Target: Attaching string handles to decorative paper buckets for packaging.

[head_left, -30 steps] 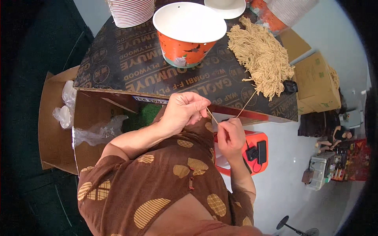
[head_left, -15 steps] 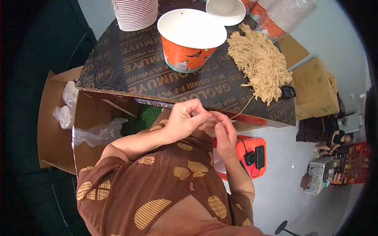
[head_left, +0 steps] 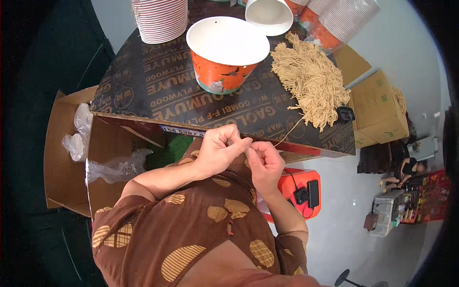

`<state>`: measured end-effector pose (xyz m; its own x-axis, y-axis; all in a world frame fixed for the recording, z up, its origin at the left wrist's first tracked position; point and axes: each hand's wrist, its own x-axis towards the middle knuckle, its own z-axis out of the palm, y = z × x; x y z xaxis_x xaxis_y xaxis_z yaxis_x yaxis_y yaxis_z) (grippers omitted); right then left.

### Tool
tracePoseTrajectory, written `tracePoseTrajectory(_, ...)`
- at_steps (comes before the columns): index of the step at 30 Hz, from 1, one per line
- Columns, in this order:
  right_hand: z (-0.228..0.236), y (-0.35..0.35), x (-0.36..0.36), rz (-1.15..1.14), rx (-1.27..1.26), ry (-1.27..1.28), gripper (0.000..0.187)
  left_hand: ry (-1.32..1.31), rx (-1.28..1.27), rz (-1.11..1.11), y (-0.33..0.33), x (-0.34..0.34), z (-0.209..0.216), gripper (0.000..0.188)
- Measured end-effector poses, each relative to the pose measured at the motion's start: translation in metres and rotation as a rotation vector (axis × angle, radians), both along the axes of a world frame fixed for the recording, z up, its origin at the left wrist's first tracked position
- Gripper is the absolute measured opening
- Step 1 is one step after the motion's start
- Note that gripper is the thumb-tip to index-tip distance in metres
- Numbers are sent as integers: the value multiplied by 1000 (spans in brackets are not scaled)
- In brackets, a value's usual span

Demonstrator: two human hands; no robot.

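Note:
My left hand (head_left: 219,149) is closed in a pinch at the near edge of the table, its thumb tip against the fingertips of my right hand (head_left: 266,165). Whatever the left fingers hold is too small to make out. A thin beige string (head_left: 289,132) runs from the right fingers over the table edge to a tangled pile of beige strings (head_left: 311,81). The right thumb and fingers are pinched on the string. Beyond my hands stands a large orange paper bucket (head_left: 222,71) with a white inside, upright and apart from them.
Stacked paper buckets (head_left: 161,19) and a tipped white one (head_left: 269,16) stand farther back on the dark plywood table (head_left: 167,81). A small black device (head_left: 345,114) lies by the strings. Cardboard boxes (head_left: 380,105) flank the table; an orange stool (head_left: 287,184) holds black adapters. Another person (head_left: 406,170) sits far right.
My right hand has turned, its fingers now curled in a pinch instead of extended behind the left fingertips. The left hand keeps its pinch. The whole view has shifted slightly.

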<state>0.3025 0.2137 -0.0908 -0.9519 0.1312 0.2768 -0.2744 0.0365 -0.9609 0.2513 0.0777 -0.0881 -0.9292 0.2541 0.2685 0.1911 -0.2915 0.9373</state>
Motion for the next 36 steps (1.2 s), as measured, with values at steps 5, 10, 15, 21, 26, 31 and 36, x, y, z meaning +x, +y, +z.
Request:
tracePoseTrajectory(5,8,-1,-1,-20,-35,29,2,30,-8,14,-3,-2,3,34)
tracePoseTrajectory(10,14,11,-5,-132,-13,78,4,597,-257,179,-31,-25,35,28)
tracePoseTrajectory(15,24,18,-11,-226,-14,142,6,1068,-589,514,-51,-57,91,20)
tracePoseTrajectory(21,32,20,-23,-267,41,234,7,1112,-926,586,-55,-98,98,22)
tracePoseTrajectory(26,46,10,-38,-296,145,372,10,1033,-838,441,-43,-94,95,11)
tracePoseTrajectory(31,57,5,-47,-347,244,469,10,1047,-772,401,-29,-72,101,14)
tracePoseTrajectory(36,53,9,-52,-381,302,490,11,1054,-741,371,-25,-64,101,15)
